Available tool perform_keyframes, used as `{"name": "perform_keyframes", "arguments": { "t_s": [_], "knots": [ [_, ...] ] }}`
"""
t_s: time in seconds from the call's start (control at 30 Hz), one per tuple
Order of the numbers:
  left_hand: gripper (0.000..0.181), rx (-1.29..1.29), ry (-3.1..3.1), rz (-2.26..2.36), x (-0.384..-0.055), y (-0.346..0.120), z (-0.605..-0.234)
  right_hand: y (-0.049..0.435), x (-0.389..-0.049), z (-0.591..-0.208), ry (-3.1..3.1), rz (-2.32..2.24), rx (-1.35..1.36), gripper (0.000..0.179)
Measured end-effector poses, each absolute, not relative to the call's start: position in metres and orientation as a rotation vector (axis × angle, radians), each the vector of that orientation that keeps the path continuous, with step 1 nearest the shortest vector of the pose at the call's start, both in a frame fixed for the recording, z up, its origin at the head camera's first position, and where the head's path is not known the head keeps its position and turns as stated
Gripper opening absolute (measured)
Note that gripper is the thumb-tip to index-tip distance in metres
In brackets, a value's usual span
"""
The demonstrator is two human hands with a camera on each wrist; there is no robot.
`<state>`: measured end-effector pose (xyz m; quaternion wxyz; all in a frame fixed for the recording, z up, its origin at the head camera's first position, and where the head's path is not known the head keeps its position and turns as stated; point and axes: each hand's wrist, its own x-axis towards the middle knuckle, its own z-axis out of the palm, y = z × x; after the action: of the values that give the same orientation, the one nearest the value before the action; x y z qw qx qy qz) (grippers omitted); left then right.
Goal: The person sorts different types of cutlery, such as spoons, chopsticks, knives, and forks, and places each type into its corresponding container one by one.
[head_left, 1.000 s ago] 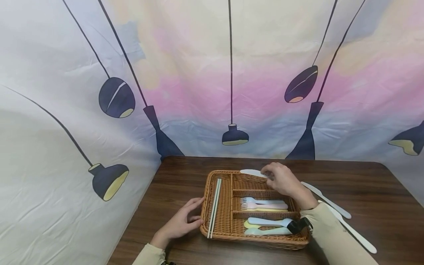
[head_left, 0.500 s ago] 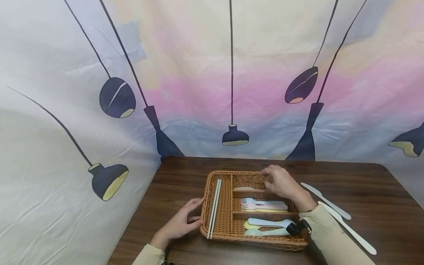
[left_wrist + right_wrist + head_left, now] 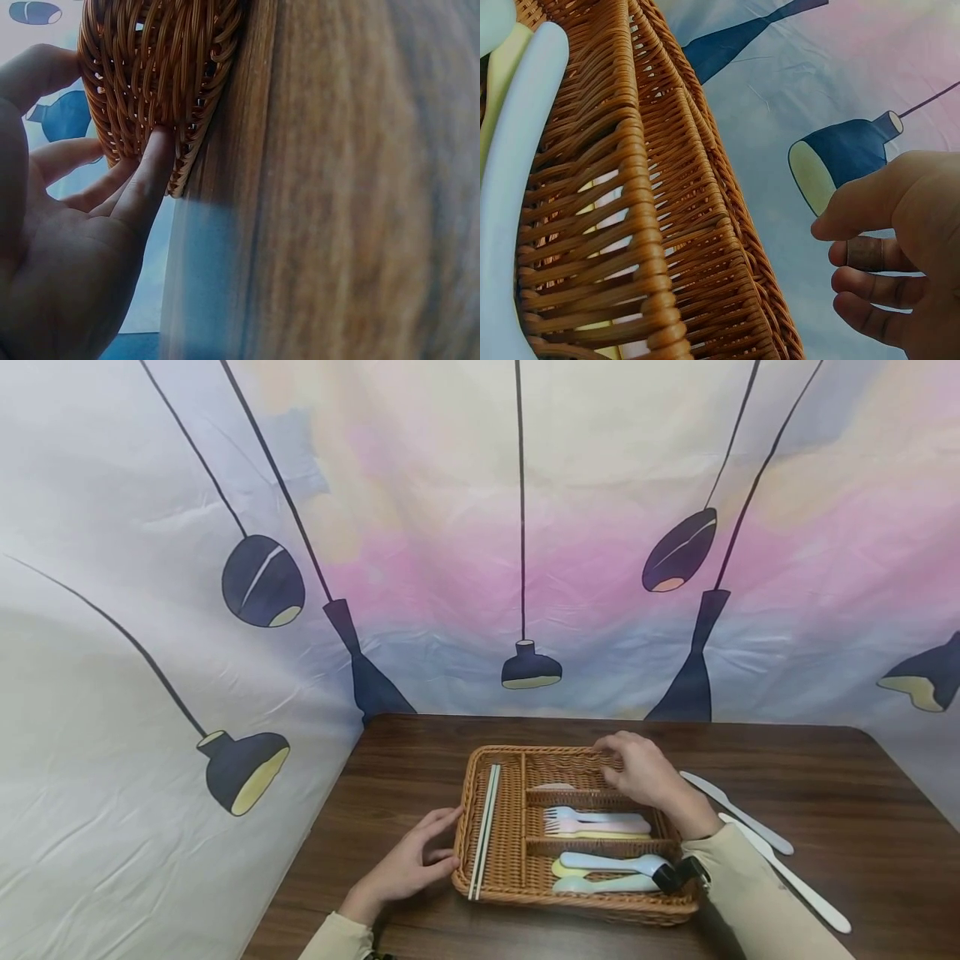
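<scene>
A wicker cutlery basket (image 3: 465, 802) stands on the table. My left hand (image 3: 408, 860) touches its left end, fingertips against the woven wall (image 3: 150, 82) in the left wrist view. Over the back compartment, my right hand (image 3: 641, 768) has loosely bent fingers and holds nothing. Only a sliver of a white table knife (image 3: 553, 787) shows in that compartment, behind the divider. Forks (image 3: 596, 817) in blue, pink and yellow lie in the middle compartment. In the front one are blue (image 3: 607, 862), yellow and green spoons. A pair of pale chopsticks (image 3: 485, 831) lies in the left compartment.
Two white knives lie on the brown table (image 3: 390, 768) right of the basket, one nearer the back (image 3: 738, 812) and one under the right sleeve's edge (image 3: 798, 887). A cloth printed with lamps (image 3: 450, 568) hangs behind the table and along its left.
The white knife has left my right fingers and dropped into the back compartment. My right hand has then shifted slightly right. The left hand keeps its place at the basket.
</scene>
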<state>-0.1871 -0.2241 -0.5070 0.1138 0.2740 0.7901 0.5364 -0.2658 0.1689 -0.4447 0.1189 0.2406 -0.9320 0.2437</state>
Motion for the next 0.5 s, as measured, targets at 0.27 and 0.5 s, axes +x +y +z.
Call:
{"name": "perform_keyframes", "arguments": {
  "t_s": [0.27,0.5],
  "knots": [
    [0.072,0.809,2.321,1.572,-0.188,-0.224,-0.508,0.175,-0.264,-0.444,-2.747,0.711,0.649,0.033],
    [0.072,0.824,2.322,1.578,-0.188,-0.225,-0.509,0.180,-0.261,-0.441,-2.740,0.723,0.626,0.032]
  ]
}}
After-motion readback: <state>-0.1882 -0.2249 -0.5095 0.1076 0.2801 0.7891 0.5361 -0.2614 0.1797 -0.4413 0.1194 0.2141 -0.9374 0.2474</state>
